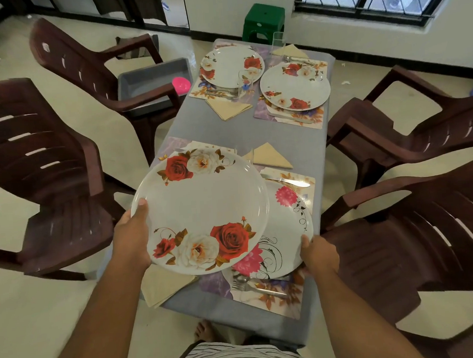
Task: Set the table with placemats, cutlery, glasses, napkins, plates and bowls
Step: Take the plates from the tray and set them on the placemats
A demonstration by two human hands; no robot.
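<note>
A rose-patterned plate (204,211) is held tilted above the near left placemat (178,146), gripped at its left rim by the left hand (132,235) (thumb on top). A pink-flowered plate (285,231), lying on the near right placemat (278,295), is gripped at its near right edge by the right hand (319,254). Two further plates are seen at the counter's (207,122) far end.
</note>
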